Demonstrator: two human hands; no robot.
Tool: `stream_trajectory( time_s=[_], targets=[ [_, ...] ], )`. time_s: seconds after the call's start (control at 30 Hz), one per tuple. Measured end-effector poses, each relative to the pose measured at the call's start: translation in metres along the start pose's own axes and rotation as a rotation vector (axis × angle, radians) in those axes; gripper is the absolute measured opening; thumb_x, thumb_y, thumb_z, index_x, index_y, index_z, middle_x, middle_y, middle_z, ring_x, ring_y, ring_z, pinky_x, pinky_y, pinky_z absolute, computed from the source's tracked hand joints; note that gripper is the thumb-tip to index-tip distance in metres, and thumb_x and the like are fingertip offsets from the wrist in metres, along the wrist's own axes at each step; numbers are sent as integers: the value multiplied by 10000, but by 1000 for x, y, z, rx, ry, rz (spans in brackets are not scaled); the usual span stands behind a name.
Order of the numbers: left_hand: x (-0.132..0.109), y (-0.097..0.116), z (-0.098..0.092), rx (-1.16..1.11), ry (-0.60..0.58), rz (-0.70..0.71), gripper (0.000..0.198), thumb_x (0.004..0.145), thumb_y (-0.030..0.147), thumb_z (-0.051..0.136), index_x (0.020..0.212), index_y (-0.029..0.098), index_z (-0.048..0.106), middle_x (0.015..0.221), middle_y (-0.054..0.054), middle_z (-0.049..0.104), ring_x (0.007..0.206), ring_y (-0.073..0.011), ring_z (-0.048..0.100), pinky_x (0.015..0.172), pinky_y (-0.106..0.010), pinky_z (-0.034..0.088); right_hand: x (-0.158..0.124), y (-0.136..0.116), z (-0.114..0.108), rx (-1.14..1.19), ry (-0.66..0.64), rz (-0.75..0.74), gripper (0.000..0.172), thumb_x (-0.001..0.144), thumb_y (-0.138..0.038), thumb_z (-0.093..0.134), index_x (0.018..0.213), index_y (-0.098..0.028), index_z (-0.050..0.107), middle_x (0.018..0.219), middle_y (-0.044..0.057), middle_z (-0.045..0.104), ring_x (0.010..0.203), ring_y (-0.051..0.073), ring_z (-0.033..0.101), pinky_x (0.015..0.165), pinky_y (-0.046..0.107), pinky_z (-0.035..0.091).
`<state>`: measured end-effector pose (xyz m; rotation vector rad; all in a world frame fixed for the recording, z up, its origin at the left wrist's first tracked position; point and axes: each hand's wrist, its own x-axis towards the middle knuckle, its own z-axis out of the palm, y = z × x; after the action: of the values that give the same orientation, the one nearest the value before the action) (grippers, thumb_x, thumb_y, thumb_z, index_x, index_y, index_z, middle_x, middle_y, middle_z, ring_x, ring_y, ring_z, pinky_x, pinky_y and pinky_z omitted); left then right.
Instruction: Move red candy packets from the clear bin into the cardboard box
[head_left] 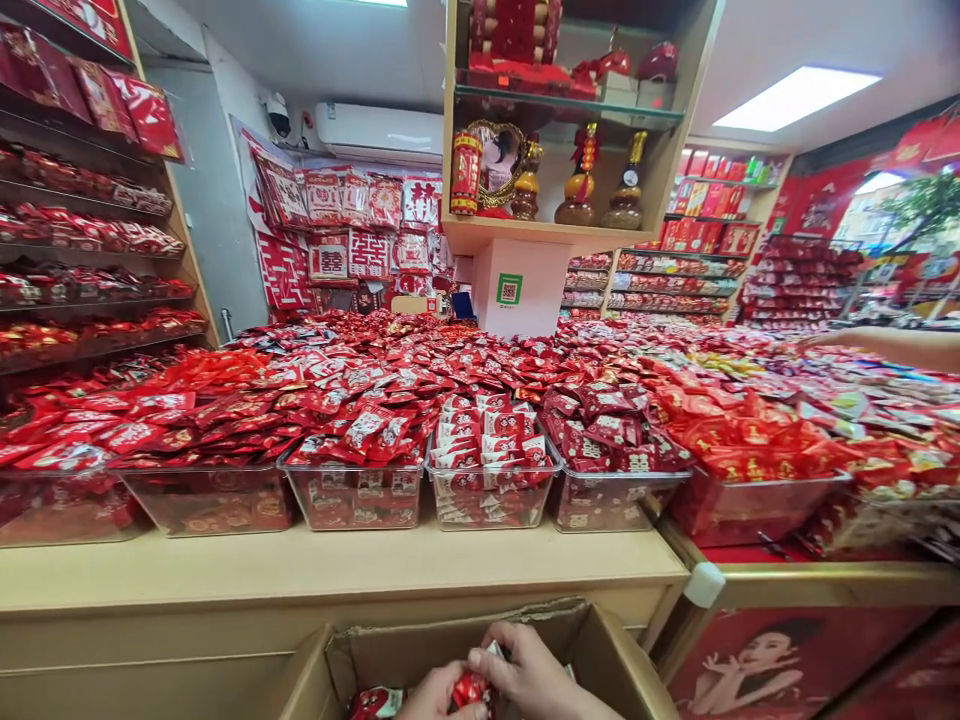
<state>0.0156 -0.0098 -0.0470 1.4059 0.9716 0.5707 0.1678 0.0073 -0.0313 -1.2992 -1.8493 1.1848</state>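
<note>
At the bottom centre, my left hand (436, 695) and my right hand (529, 672) meet over an open cardboard box (600, 650). Between them is a small red and white candy packet (471, 688), and the fingers of both are closed on it. Part of the packet is hidden by the fingers. Lower in the box, more red and white packets (377, 702) show to the left of my hands. The box stands against the front of a pale wooden counter (337, 570).
Clear plastic bins (352, 500) heaped with red packets line the counter. A display cabinet (555, 235) with bottles hangs over the heap. Shelves (82, 240) rise on the left; a glass case (825, 575) is at right. Another person's arm (877, 345) reaches in from the right.
</note>
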Motion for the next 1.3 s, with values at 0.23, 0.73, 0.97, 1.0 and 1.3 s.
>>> stream_trajectory(
  time_s=[0.23, 0.73, 0.97, 1.0, 1.3],
  targets=[
    [-7, 31, 6, -284, 47, -132, 436, 628, 509, 562, 853, 136, 534, 695, -35, 655, 503, -115, 599, 418, -168, 309, 3, -5, -17, 156, 64, -32, 494, 722, -596, 359, 494, -158, 368, 469, -52, 281, 453, 61, 257, 430, 190, 234],
    [-5, 29, -1, -305, 178, -3, 335, 667, 363, 610, 915, 138, 603, 737, -33, 678, 660, -152, 586, 618, -250, 443, 0, -6, -19, 71, 69, -107, 333, 749, -425, 459, 593, -138, 524, 526, -31, 437, 525, 80, 371, 504, 200, 305],
    [-3, 32, -4, -329, 213, 33, 343, 627, 376, 642, 880, 145, 632, 812, -64, 686, 776, -202, 594, 726, -292, 441, 5, 1, -8, 483, -44, 2, 373, 544, -401, 682, 740, -146, 493, 605, -44, 471, 538, 73, 402, 509, 189, 324],
    [-4, 33, -5, -318, 229, 28, 358, 618, 394, 643, 875, 145, 634, 803, -66, 686, 769, -207, 595, 717, -293, 444, 6, 2, -7, 503, -48, 14, 386, 527, -402, 693, 731, -145, 489, 598, -47, 466, 529, 69, 396, 501, 186, 318],
    [-3, 31, -2, -408, 165, 40, 371, 603, 361, 670, 900, 146, 619, 779, -57, 678, 689, -175, 589, 643, -271, 457, 6, 2, -6, 492, 27, 37, 371, 649, -501, 563, 688, -145, 465, 590, -29, 473, 502, 66, 403, 469, 188, 324]
  ],
)
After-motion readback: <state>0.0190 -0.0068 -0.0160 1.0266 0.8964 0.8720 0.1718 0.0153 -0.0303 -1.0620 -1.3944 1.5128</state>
